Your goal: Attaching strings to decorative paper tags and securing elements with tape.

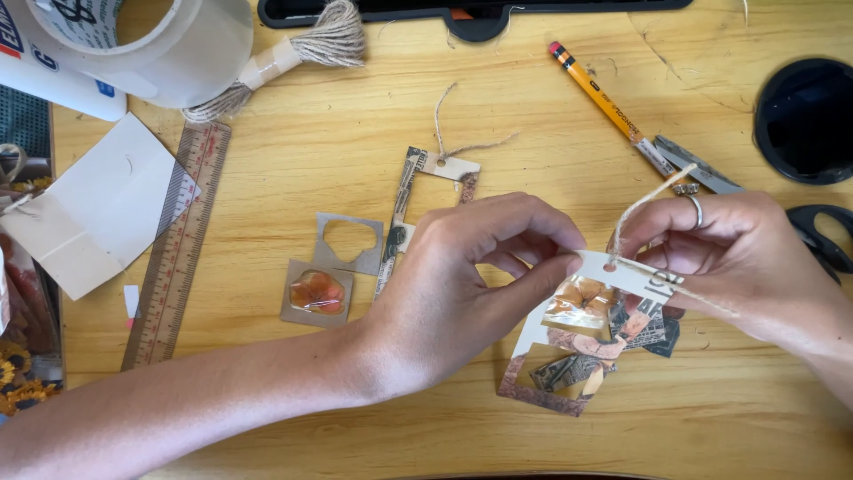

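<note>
Head view: left hand (453, 284) pinches the light, flimsy collage tag (577, 342) at its stiffer top edge; right hand (737, 258) grips limp twine (644, 203).

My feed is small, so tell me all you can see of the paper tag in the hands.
The tag is a flat, frame-shaped card piece, white at the top with a punched hole, its lower border patterned brown. Collage scraps and a glossy orange flower piece fill its window. It is held tilted above the table. The left hand pinches its top edge; the right hand holds twine at the hole.
</note>
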